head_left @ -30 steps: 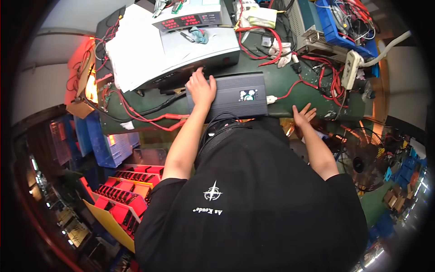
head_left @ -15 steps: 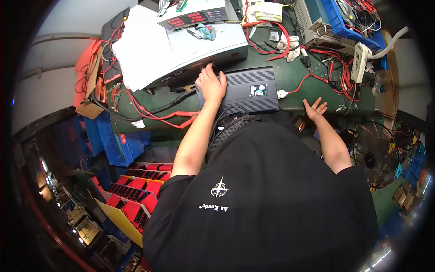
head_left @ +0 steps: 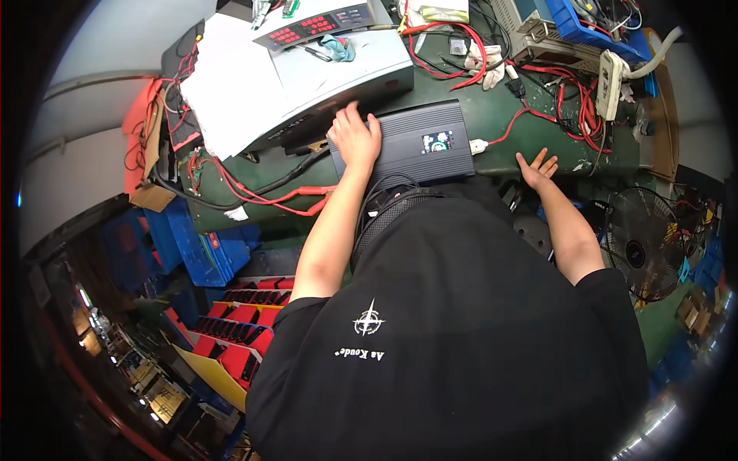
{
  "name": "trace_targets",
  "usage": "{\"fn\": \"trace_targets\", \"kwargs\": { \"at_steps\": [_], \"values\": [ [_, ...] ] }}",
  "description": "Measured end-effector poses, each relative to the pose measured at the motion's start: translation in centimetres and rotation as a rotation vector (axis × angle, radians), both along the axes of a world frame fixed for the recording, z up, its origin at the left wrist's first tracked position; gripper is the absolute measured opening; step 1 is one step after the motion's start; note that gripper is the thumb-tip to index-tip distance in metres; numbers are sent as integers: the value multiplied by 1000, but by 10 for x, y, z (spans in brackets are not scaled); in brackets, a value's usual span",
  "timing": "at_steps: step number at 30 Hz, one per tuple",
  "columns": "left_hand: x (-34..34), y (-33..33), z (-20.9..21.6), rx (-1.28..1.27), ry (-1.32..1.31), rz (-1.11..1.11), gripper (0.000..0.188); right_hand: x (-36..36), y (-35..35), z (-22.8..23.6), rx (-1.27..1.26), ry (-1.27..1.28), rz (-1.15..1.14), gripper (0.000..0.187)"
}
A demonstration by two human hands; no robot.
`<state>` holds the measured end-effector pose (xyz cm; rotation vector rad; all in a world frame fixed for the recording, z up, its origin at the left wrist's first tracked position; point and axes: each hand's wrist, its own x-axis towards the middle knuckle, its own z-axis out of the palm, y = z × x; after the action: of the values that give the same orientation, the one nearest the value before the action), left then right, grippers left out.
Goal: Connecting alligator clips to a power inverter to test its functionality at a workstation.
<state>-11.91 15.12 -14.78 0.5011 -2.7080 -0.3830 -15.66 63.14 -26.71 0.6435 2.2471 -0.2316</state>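
Note:
A black ribbed metal box [head_left: 407, 138] with a small lit screen [head_left: 437, 143] lies on the green bench in front of me. My left hand [head_left: 357, 142] rests over the box's left end, fingers stretched toward the front of a grey bench instrument [head_left: 350, 73]. It grips nothing that I can see. Red-sleeved leads [head_left: 314, 192] reach the box's left end, partly hidden by my forearm. A white plug [head_left: 478, 146] with a red wire sits at its right end. My right hand [head_left: 538, 169] is at the bench's front edge, palm up, fingers apart, holding nothing.
White paper sheets [head_left: 231, 92] drape over the instrument's left side, below a red-digit display unit [head_left: 315, 27]. Coiled red cables [head_left: 588, 127], a white glove [head_left: 486, 65] and a blue bin [head_left: 596, 31] are at the back right. A fan [head_left: 646, 242] stands lower right.
The whole view has shifted slightly, and the red digits on the display differ. Both hands keep nearly the same places relative to the box and the bench edge.

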Motion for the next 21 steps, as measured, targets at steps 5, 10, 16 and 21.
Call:
{"fn": "trace_targets", "kwargs": {
  "at_steps": [5, 10, 16, 21],
  "values": [
    [0, 3, -1, 64, 84, 15, 50, 1, 3, -1, 27, 8, 13, 129],
    [2, 3, -1, 25, -8, -3, 52, 1, 3, -5, 73, 27, 31, 128],
    [1, 1, -1, 6, -3, -8, 53, 1, 2, -6, 72, 28, 32, 127],
    [2, 1, -1, 30, 25, -10, 52, 2, 1, -2, 38, 24, 9, 127]
  ]
}}
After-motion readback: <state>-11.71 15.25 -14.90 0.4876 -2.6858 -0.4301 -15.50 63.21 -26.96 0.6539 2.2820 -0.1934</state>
